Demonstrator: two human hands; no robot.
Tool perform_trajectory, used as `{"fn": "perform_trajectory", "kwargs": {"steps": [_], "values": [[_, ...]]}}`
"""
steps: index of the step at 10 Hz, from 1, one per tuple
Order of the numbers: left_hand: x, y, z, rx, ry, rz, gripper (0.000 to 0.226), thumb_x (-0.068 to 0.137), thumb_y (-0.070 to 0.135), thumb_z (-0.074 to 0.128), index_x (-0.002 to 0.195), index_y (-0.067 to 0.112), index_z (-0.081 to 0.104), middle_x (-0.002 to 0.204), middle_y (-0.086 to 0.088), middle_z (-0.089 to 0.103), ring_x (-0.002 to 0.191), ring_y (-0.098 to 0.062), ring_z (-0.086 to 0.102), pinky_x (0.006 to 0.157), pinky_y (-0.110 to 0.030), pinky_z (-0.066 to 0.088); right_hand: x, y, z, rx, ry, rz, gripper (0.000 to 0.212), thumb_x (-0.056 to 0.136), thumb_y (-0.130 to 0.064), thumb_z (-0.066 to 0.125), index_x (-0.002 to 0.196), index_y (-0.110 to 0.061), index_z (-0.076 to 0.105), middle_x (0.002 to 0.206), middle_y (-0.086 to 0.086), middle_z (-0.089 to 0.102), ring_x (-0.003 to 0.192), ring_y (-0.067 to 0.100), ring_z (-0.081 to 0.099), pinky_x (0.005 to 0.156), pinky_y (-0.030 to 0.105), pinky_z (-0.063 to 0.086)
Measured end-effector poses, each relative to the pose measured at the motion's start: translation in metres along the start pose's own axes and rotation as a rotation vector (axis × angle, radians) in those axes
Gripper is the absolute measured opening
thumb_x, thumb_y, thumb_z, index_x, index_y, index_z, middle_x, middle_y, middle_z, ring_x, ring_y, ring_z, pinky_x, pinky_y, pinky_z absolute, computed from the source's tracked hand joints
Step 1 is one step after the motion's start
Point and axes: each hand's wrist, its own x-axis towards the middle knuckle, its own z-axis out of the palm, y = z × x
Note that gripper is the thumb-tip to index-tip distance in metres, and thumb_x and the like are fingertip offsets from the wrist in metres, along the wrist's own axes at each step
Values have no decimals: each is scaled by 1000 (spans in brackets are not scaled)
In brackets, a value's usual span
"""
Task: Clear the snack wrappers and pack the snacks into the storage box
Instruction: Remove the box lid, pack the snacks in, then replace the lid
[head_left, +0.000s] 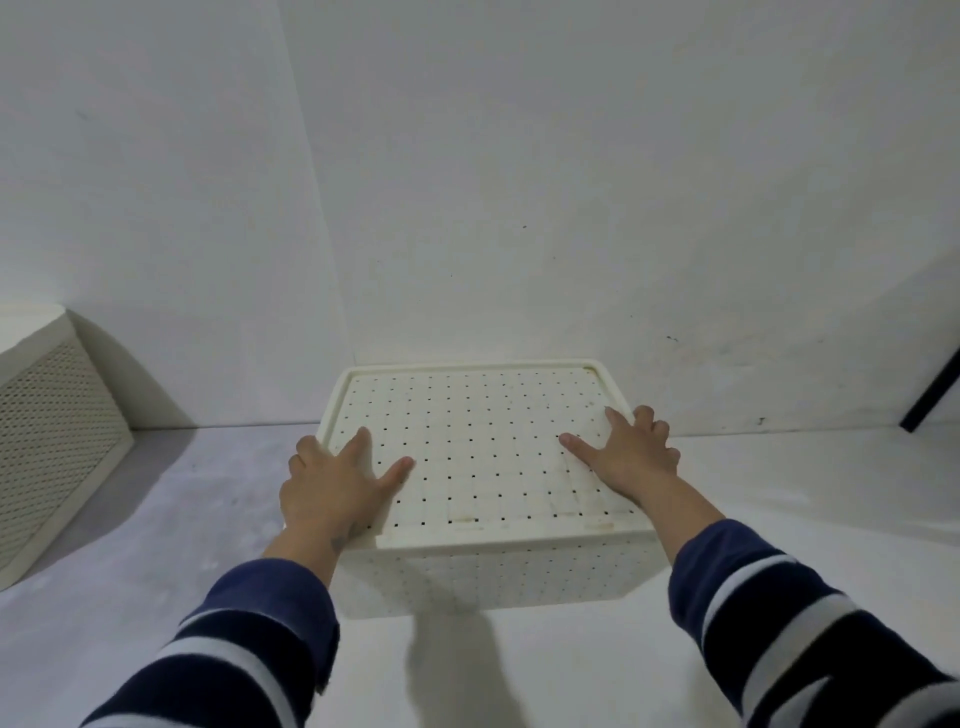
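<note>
A cream plastic storage box (498, 582) with woven-look perforated walls stands on a white surface, close to the wall. Its perforated lid (483, 447) lies flat on top and hides the inside. My left hand (332, 483) grips the lid's left edge, thumb on top and fingers curled over the side. My right hand (623, 457) holds the right edge the same way, thumb and index finger spread on the lid. No snacks or wrappers are in view.
A second perforated cream box (57, 436) stands at the far left against the wall. A dark bar (930, 395) leans at the right edge. White walls meet in a corner behind the box. The white surface (779, 519) runs around the box.
</note>
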Motion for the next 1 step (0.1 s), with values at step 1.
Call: {"fn": "perform_trajectory", "kwargs": {"steps": [1], "values": [[9,-8,-14,-214,-130,-1,68,78,76,40,137,41,34,136,-15,29,123,-33,38,98,-43,40,-5,2,-13,32,-73,-31,89,83,-73,39,152,-23,13,155,7,8,141,31,13,109,48,27]]}}
